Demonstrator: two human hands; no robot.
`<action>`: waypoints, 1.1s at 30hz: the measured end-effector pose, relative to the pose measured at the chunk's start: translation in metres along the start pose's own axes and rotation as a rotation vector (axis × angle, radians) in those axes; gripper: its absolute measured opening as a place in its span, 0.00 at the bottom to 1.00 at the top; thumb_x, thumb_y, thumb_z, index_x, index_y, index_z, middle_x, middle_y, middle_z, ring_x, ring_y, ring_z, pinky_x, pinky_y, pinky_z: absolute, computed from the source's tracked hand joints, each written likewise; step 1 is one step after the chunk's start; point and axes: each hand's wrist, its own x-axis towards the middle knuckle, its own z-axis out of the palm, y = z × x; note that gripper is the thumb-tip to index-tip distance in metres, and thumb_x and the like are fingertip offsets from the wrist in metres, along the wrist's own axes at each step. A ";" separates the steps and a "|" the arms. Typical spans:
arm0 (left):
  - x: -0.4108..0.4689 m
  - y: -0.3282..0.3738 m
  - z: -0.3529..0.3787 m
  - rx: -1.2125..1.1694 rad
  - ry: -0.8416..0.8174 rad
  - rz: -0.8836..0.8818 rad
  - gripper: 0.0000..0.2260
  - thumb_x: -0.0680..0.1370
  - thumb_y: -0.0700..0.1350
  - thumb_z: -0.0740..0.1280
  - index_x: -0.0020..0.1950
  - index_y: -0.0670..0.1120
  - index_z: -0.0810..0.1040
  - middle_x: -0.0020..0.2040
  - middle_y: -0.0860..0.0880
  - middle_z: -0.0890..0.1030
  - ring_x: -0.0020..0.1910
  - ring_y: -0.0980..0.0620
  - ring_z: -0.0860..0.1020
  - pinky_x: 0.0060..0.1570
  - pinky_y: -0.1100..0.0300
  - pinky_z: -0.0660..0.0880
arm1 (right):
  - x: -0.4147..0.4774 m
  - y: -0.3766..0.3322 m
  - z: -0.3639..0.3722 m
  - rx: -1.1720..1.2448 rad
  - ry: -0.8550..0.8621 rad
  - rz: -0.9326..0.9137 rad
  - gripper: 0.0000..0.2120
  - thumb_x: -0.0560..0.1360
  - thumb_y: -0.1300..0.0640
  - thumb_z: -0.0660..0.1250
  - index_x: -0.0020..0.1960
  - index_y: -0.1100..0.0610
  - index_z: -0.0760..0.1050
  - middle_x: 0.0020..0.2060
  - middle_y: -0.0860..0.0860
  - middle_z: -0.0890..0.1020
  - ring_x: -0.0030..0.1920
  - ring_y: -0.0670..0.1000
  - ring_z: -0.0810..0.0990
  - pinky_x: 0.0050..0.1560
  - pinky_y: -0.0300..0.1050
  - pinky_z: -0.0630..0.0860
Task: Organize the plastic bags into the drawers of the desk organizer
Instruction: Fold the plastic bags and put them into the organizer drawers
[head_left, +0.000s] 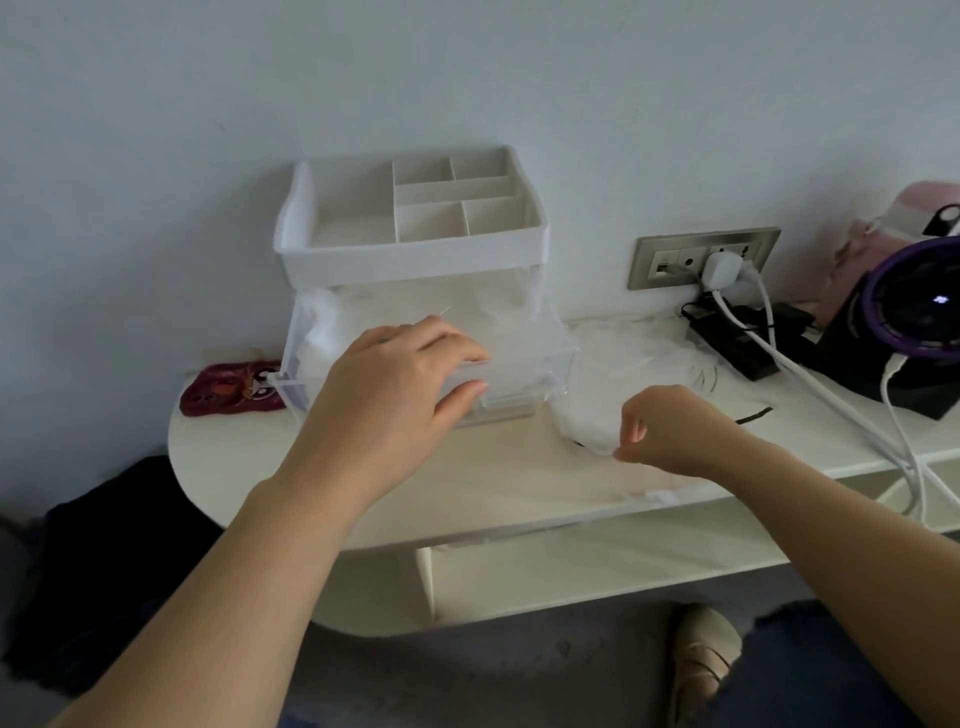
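Clear plastic under both hands: the left hand (410, 374) grips the front of the transparent pulled-out drawer (524, 371) of the white compartmented desk organizer (410, 254), with crumpled bags (327, 332) already inside. The right hand (670, 426) pinches a thin translucent plastic bag (587, 423) on the white bench (493, 483) beside it. Next, probably, lift it into the drawer.

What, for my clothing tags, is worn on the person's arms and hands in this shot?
Nothing shows on either. The left hand and right hand have no gloves, rings, watch or bracelet. The left forearm and right forearm have no sleeve as far as the picture reaches.
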 end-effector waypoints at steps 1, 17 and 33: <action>0.000 0.000 0.000 -0.004 -0.001 -0.002 0.09 0.75 0.46 0.70 0.53 0.46 0.81 0.49 0.52 0.81 0.45 0.48 0.80 0.51 0.58 0.69 | -0.002 0.000 -0.003 0.036 -0.032 -0.006 0.09 0.71 0.52 0.71 0.35 0.49 0.74 0.39 0.45 0.79 0.45 0.47 0.78 0.47 0.43 0.76; 0.003 0.004 -0.003 -0.162 0.042 -0.067 0.10 0.76 0.49 0.64 0.54 0.50 0.80 0.51 0.56 0.79 0.51 0.53 0.77 0.54 0.61 0.70 | -0.031 -0.026 -0.057 1.576 -0.038 -0.167 0.13 0.72 0.59 0.64 0.30 0.55 0.79 0.30 0.52 0.79 0.31 0.48 0.78 0.36 0.40 0.77; 0.009 -0.021 -0.041 -1.809 0.007 -0.616 0.14 0.73 0.54 0.68 0.48 0.45 0.84 0.44 0.46 0.84 0.45 0.53 0.83 0.44 0.60 0.79 | -0.024 -0.176 -0.088 0.532 0.244 -0.731 0.11 0.80 0.58 0.60 0.50 0.60 0.80 0.46 0.51 0.82 0.49 0.48 0.79 0.53 0.48 0.74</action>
